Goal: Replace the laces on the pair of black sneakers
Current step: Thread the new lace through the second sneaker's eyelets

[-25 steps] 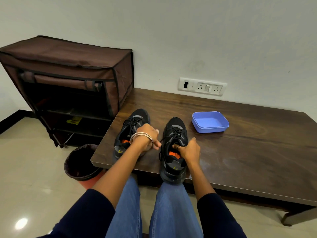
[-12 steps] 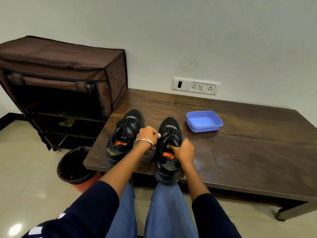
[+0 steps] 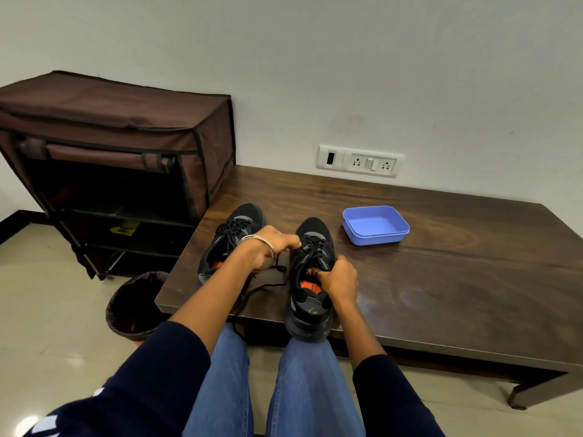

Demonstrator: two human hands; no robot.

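Two black sneakers with orange insoles stand on the dark wooden table (image 3: 441,279), toes pointing away from me. The left sneaker (image 3: 239,222) is partly hidden behind my left forearm. The right sneaker (image 3: 315,247) overhangs the table's near edge at its heel. My left hand (image 3: 268,247), bangles on its wrist, pinches the black lace at the right sneaker's upper eyelets. A loose black lace end (image 3: 262,288) trails from that hand over the table edge. My right hand (image 3: 337,279) grips the right sneaker's collar by the tongue.
A blue plastic tray (image 3: 375,227) sits empty on the table, right of the sneakers. A brown fabric shoe rack (image 3: 120,159) stands left of the table, with a dark waste bin (image 3: 132,307) on the floor below the table's left corner. A socket panel (image 3: 359,160) is on the wall.
My left hand has moved forward to the right sneaker's laces, and a loose lace end now trails over the table edge. The right hand stays at the collar.
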